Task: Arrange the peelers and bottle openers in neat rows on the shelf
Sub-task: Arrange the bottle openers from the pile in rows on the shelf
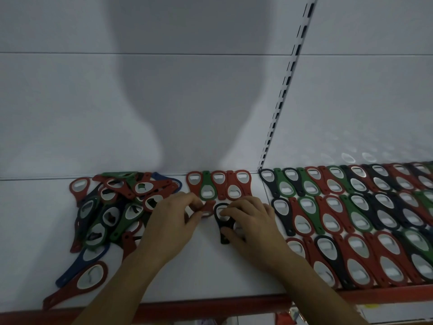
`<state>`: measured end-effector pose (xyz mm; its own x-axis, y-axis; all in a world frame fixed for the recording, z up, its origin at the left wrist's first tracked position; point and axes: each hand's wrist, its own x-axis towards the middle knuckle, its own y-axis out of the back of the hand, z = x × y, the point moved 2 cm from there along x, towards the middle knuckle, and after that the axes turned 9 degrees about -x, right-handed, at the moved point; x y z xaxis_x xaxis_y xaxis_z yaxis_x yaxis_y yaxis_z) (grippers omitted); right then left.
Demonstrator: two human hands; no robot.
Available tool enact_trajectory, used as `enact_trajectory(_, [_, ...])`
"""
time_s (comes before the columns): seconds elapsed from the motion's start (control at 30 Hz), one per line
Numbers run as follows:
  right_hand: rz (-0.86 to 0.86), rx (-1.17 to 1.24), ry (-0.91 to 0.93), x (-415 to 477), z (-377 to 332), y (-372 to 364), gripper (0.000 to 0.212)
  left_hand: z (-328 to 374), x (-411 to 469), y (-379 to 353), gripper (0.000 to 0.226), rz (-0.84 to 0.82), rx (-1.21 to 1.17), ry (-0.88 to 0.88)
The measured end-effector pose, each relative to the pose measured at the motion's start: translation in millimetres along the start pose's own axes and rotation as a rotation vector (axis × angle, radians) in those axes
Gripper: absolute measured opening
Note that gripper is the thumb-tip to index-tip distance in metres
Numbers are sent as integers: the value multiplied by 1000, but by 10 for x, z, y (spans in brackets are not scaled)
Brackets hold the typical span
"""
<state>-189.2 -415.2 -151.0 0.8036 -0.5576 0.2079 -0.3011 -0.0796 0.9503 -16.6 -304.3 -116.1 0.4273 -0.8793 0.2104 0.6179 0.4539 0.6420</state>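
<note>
Red, green, black and blue bottle openers with steel oval heads lie on a white shelf (192, 273). A loose heap (112, 207) sits at the left. Neat rows (351, 207) fill the right side, and a short back row (219, 186) stands at the middle. My left hand (171, 221) pinches a red opener (208, 207) between thumb and fingertips. My right hand (253, 224) grips a black opener (222, 221) that lies on the shelf, fingertips on its head and thumb at its handle.
The shelf's red front edge (210, 308) runs along the bottom. A slotted upright (281, 95) splits the white back wall. A red opener (79, 282) and a blue one (82, 263) lie apart near the front left.
</note>
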Motion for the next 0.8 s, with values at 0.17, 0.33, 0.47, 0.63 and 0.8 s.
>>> enact_trajectory(0.17, [-18,11,-12,-7,23,7,32,-48,-49,11,19,33,-91,60])
enact_trajectory(0.33, [-33,8,-14,5,50,37,35,-179,3,-18,22,-125,-50,222])
enact_trajectory(0.47, [-59,-19,-9,-2,62,47,41,-171,32,-123,27,-120,3,184])
enact_trajectory(0.63, [-60,-26,-16,-9,68,46,41,-199,15,-161,22,-92,90,81])
enact_trajectory(0.8, [-60,-35,-14,-10,73,45,41,-176,59,-177,25,-109,152,24])
